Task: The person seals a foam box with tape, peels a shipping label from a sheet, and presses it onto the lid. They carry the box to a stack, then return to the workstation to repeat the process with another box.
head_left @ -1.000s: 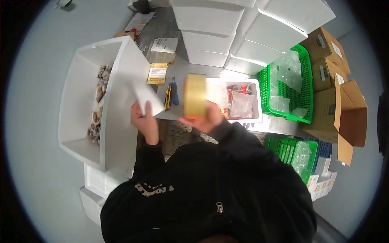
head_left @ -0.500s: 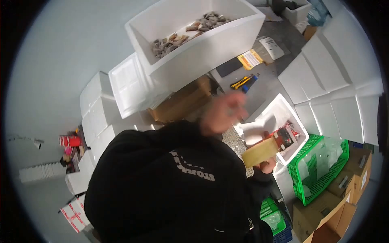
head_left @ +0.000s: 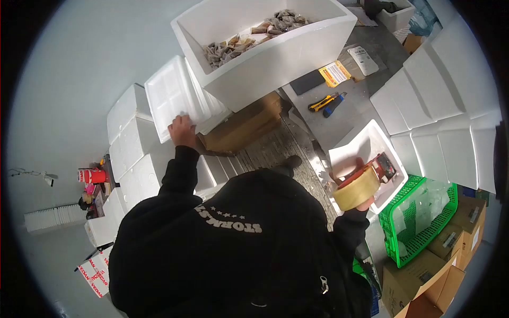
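Observation:
My left hand [head_left: 182,131] is at the lower edge of a white foam lid [head_left: 172,87], its fingers curled over the rim. That lid leans at the front of a stack beside a large foam box [head_left: 275,63]. On the right, my right hand [head_left: 365,204] grips a tape dispenser [head_left: 384,165] carrying a wide yellowish roll of tape [head_left: 356,194]. The dispenser is over a smaller open foam box [head_left: 347,153]; its handle and most of my right fingers are hidden behind the roll.
Small packed pieces [head_left: 281,22] lie in the large box. Two utility knives [head_left: 327,103] and a yellow card [head_left: 334,73] rest on the grey table [head_left: 360,100]. A green basket [head_left: 397,233], cardboard boxes [head_left: 466,225] and stacked foam boxes [head_left: 435,90] stand to the right.
My left hand has swung from in front of my chest out left to the foam lid. My right hand still holds the tape dispenser, now turned so the roll's side shows.

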The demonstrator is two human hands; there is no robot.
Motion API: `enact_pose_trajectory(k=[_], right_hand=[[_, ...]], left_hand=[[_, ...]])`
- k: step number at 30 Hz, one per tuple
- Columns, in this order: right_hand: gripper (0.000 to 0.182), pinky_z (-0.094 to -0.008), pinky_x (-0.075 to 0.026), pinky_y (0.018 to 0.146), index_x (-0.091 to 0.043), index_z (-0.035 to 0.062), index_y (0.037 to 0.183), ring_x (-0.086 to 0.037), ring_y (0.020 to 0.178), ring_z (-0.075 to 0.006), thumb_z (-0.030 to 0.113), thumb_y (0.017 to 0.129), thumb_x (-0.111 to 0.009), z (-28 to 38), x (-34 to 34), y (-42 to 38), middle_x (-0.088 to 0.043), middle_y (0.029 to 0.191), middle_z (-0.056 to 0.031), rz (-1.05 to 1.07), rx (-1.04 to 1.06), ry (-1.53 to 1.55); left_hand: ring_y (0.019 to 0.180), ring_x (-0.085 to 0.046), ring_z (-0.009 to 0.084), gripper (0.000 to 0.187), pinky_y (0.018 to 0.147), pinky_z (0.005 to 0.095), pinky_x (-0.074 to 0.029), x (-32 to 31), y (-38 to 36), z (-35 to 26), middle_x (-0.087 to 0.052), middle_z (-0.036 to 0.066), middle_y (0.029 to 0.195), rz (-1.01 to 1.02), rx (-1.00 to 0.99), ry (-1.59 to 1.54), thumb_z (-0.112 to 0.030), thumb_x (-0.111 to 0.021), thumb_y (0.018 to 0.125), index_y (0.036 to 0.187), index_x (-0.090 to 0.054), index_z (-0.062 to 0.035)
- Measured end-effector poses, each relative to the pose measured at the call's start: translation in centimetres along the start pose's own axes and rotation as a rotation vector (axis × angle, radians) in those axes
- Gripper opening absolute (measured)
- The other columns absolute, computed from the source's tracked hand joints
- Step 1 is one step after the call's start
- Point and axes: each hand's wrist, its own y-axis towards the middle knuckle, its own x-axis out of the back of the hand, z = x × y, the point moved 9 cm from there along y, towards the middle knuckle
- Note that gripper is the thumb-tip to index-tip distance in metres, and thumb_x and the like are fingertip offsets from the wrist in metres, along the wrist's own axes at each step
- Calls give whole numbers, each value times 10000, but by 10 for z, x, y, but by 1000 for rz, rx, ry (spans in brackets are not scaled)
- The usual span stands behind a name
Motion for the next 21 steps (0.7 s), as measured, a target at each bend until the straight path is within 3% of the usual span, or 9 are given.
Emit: enact_pose_trajectory(k=[5, 9, 11, 12, 14, 16, 18, 19, 21], right_hand=[[765, -792, -256, 1022, -292, 250, 1508, -251, 1416, -417, 638, 881, -498, 19, 10, -21, -286, 1563, -76, 272, 161, 217], [768, -784, -255, 1028, -276, 288, 1508, -208, 1442, -394, 659, 872, -496, 51, 57, -63, -248, 1587, -23, -185, 348, 249], [779, -774, -258, 1032, -277, 291, 1510, -228, 1437, -390, 675, 864, -480, 73, 69, -90, -277, 1577, -23, -297, 500, 458], [786, -771, -257, 1036, -286, 293, 1508, -242, 1430, -395, 689, 855, -471, 86, 70, -105, -294, 1570, -24, -33, 555, 1017], [745, -762, -256, 1044, -313, 300, 1498, -283, 1413, -390, 658, 862, -466, 114, 96, -138, -317, 1560, -19, -73, 678, 642], [707, -753, -255, 1052, -339, 308, 1488, -324, 1396, -384, 626, 869, -461, 132, 113, -176, -341, 1550, -13, -124, 773, 290], [579, -716, -286, 1066, -371, 288, 1476, -343, 1391, -359, 452, 923, -423, 150, 109, -209, -377, 1530, -6, -215, 879, 124], [592, -692, -304, 1074, -378, 215, 1478, -365, 1380, -360, 288, 892, -423, 156, 109, -225, -376, 1529, -26, -473, 920, 128], [651, -683, -307, 1078, -377, 143, 1476, -412, 1353, -352, 197, 830, -436, 163, 104, -241, -395, 1513, -63, -266, 960, 149]], left_hand=[[909, -627, 286, 458, 815, 389, -503, 197, 33, -27, -648, 129, 970, -703, -81, -307, -88, -853, 653, 1050, -639, -6], [865, -666, 209, 201, 812, 313, -546, 261, 68, -43, -680, 186, 1037, -706, 68, -1357, -12, -651, 880, 1050, -622, 91], [960, -650, 212, 346, 842, 323, -536, 236, 91, -115, -652, 168, 1140, -177, -235, -1740, -2, -565, 903, 1240, -540, 73], [1024, -623, 207, 430, 861, 324, -524, 222, 84, -178, -618, 157, 1196, -58, -195, -1848, -17, -537, 907, 1326, -462, 39], [1190, -528, 204, 612, 968, 359, -476, 148, 64, -270, -523, 138, 1312, 421, -223, -1908, -47, -458, 920, 1495, -249, -59], [1123, -544, 221, 564, 971, 371, -446, 117, 12, -383, -543, 134, 1265, 738, 50, -2055, -73, -468, 928, 1466, -301, -45], [1138, -546, 256, 470, 972, 359, -433, 76, -10, -450, -561, 162, 1231, 335, -762, -1335, -190, -539, 972, 1378, -394, -4], [1156, -547, 287, 463, 983, 365, -426, 32, -40, -499, -568, 183, 1226, 971, -193, -1687, -234, -566, 976, 1344, -429, 12], [1156, -550, 346, 483, 979, 375, -425, -9, -50, -559, -569, 219, 1234, 898, -387, -1553, -287, -607, 958, 1294, -475, 34]])
